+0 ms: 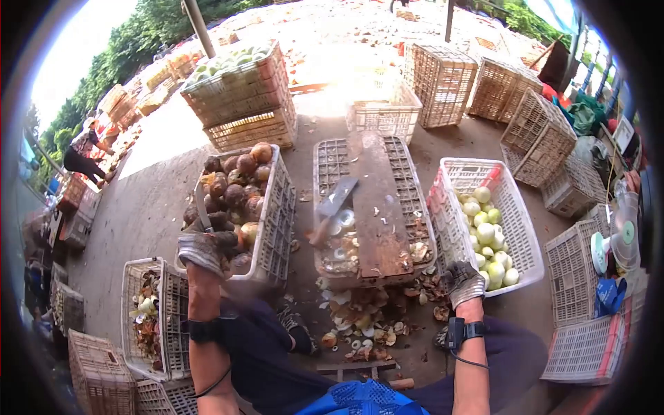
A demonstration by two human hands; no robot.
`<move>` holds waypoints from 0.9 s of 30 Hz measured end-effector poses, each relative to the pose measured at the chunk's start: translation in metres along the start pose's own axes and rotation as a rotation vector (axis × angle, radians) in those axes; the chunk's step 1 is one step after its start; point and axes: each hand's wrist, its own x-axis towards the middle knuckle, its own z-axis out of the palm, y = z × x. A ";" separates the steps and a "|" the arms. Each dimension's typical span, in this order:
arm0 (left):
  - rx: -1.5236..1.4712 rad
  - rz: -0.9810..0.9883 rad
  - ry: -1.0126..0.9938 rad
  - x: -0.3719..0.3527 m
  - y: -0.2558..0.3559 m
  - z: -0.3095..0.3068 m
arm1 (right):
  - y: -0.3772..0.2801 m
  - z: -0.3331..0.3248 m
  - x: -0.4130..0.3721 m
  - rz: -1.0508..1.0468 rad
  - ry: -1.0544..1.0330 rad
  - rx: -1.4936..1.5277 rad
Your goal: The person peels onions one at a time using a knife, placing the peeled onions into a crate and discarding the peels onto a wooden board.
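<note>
My left hand (202, 250), in a grey glove with dark fingers, is closed over the near left part of a crate of brown-skinned onions (243, 195). From its fingers rises a narrow, curved pale strip (202, 206) that looks like a knife blade. My right hand (463, 282), gloved too, is curled at the near left corner of a white crate (522, 232) holding peeled pale-green onions (488, 235). Between my hands, a cleaver (337, 196) rests beside a wooden board (377, 207) laid across an upturned crate (418, 200). Cut onion ends lie around it.
Onion skins (366, 315) cover the floor before my feet. A scrap crate (145, 311) stands at left. Stacked crates (238, 97) rise beyond, with more crates (443, 83) behind and along the right side. Another person (86, 152) bends at the far left.
</note>
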 end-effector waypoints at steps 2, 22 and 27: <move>0.151 0.104 0.080 0.018 0.023 -0.037 | 0.004 0.033 -0.019 0.049 -0.015 -0.078; 1.167 0.076 0.081 0.158 -0.140 -0.222 | 0.023 0.043 -0.055 0.281 -0.114 -0.693; 1.736 0.046 -0.089 0.239 -0.180 -0.220 | 0.067 0.088 -0.062 0.314 -0.081 -1.060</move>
